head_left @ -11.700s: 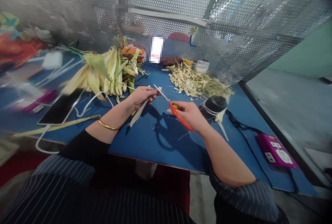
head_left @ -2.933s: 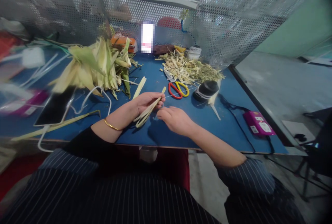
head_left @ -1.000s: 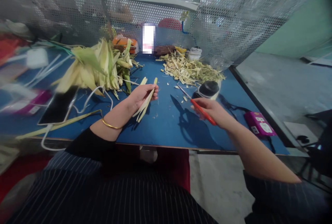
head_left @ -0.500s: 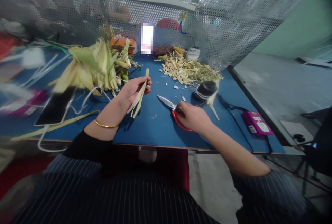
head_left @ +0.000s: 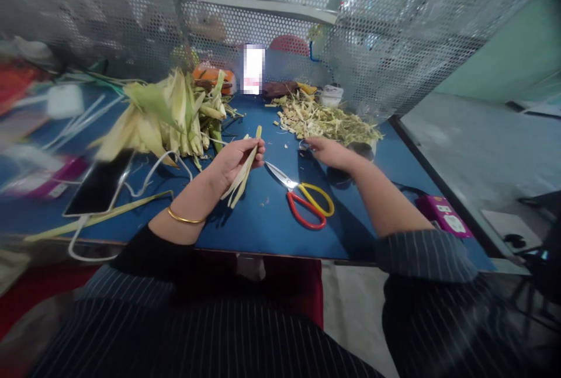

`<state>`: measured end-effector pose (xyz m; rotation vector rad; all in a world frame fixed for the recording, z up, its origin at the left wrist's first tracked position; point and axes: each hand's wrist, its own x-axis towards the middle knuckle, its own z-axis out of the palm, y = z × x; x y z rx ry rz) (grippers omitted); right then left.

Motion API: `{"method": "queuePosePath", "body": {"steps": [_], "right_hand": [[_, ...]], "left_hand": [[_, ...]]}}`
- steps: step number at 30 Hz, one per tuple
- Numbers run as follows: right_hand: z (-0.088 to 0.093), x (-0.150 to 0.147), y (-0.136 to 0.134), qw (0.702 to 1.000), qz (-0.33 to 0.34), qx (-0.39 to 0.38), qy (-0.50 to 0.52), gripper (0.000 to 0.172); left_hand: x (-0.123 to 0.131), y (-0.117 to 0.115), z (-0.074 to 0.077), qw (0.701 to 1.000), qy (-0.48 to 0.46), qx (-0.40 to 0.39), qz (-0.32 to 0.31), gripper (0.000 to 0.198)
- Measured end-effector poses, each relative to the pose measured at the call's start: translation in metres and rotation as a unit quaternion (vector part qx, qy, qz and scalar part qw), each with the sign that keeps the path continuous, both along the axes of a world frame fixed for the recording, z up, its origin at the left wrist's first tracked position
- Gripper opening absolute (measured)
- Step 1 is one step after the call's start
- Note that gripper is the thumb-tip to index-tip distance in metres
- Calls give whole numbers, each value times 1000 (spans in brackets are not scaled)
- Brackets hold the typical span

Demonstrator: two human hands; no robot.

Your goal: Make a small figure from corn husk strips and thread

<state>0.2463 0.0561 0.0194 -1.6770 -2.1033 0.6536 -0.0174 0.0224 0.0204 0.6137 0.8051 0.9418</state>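
Your left hand (head_left: 236, 159) is pinching a few pale corn husk strips (head_left: 243, 172), with their long axis running from the desk's (head_left: 263, 232) near edge toward the far one. Your right hand (head_left: 329, 153) is reaching out open, gripping nothing, fingertips at the trimmings pile (head_left: 335, 124) by the far right corner. The scissors (head_left: 302, 198) are lying loose between your hands, blades pointing at the left one.

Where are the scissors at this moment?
In the head view the scissors lie untouched on the blue table, just right of the left hand holding husk strips and nearer the person than the right hand by the scrap pile.
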Motion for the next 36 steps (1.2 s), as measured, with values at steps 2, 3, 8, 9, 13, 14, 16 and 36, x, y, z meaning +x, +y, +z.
{"method": "queuePosePath", "body": {"steps": [2, 3, 8, 9, 13, 14, 16, 36], "right_hand": [[-2, -3, 11, 999, -15, 32, -17, 38], [-3, -4, 14, 1000, -5, -7, -29, 34], [-11, -3, 25, 966, 37, -253, 27, 12], [-12, -4, 29, 979, 27, -196, 44, 14], [-15, -19, 42, 989, -16, -32, 143, 29], [-15, -25, 42, 984, -4, -69, 166, 28], [-15, -35, 40, 971, 37, -153, 180, 24], [-7, -83, -42, 930, 47, -30, 364, 14]], "left_hand": [[0, 0, -1, 1000, -3, -1, 0, 18], [0, 0, -1, 1000, -4, -2, 0, 19], [3, -1, 1, 1000, 4, -7, -5, 20], [4, -2, 2, 1000, 6, -10, -7, 21], [3, -1, 1, 1000, 8, -20, -14, 22], [3, -1, 1, 1000, 6, -19, -14, 22], [2, -1, 0, 1000, 4, -10, -14, 22], [6, -11, -1, 993, -1, 28, -117, 23]]}}
